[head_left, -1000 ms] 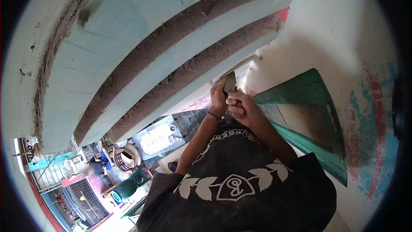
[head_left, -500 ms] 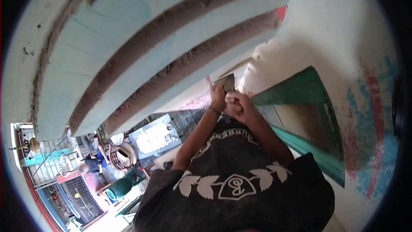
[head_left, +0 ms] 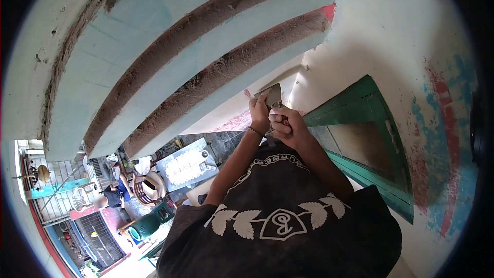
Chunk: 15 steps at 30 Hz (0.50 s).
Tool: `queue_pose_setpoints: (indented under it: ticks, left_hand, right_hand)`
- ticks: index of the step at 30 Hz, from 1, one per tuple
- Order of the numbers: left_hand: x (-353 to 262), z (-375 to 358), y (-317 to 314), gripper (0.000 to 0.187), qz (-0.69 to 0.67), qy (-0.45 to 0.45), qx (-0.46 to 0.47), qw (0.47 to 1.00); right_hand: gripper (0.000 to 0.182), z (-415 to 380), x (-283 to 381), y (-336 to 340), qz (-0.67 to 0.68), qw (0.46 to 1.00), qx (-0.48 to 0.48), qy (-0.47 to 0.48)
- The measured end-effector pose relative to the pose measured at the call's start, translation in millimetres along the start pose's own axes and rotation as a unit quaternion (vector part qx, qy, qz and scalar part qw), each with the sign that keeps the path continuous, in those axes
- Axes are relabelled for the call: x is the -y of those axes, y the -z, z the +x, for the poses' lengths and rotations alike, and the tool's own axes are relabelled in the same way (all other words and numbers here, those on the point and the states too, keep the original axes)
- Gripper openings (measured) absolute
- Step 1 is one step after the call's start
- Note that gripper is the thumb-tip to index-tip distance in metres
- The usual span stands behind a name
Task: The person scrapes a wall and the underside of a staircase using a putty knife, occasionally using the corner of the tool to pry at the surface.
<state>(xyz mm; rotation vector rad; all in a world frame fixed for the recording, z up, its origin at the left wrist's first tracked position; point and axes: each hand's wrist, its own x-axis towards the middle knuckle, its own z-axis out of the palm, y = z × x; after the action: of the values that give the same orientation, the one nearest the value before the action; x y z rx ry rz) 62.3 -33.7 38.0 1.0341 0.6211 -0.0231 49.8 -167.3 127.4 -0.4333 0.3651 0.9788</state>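
Both my hands are raised in front of the wall, close together at the centre of the head view. My right hand is closed around a dark handle with a red spot near its end. Beyond it shows the flat grey blade of a scraper. My left hand, with a dark bracelet at the wrist, is closed against the blade's left side, thumb lying along it. Parts of the handle and some fingertips are hidden.
Curved, dust-covered ledges run across above my hands. A green-framed panel stands right of them, beside a paint-patched wall. Far below left are a table, a wooden chair, a green barrel and a person.
My view has shifted slightly. The scraper blade now shows more of its flat face and looks lighter, and the red spot on the handle is plainer. Both hands keep their hold.
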Motion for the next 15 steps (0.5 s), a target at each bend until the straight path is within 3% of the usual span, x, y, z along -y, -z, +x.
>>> queue_pose_setpoints:
  ticks: [2,4,6,9,11,13,15]
  left_hand:
    - [47,34,26,0.029,0.279,-0.158,-0.072,0.944]
    - [44,38,24,0.027,0.221,-0.086,-0.092,0.967]
    - [26,33,17,0.026,0.236,-0.18,-0.015,0.955]
    - [11,5,6,0.026,0.276,-0.249,-0.02,0.928]
    - [3,1,-3,0.027,0.211,-0.225,-0.042,0.95]
    - [2,-4,-8,0.026,0.049,-0.127,-0.046,0.99]
    - [-5,-15,-17,0.026,0.001,-0.103,-0.047,0.994]
  right_hand:
    - [0.016,16,-6,15,0.013,0.999,-0.047,-0.02]
    - [0.015,5,-16,9,-0.003,0.998,-0.057,-0.004]
    - [0.013,3,-1,-6,-0.014,0.999,-0.032,0.017]
    - [0.009,-9,0,-6,0.0,0.999,0.036,0.03]
    - [0.009,-10,1,1,-0.008,0.999,0.034,0.025]
    - [0.009,-19,-5,9,-0.005,1.0,0.024,0.017]
    - [0.009,-19,2,7,-0.006,1.0,0.027,0.014]
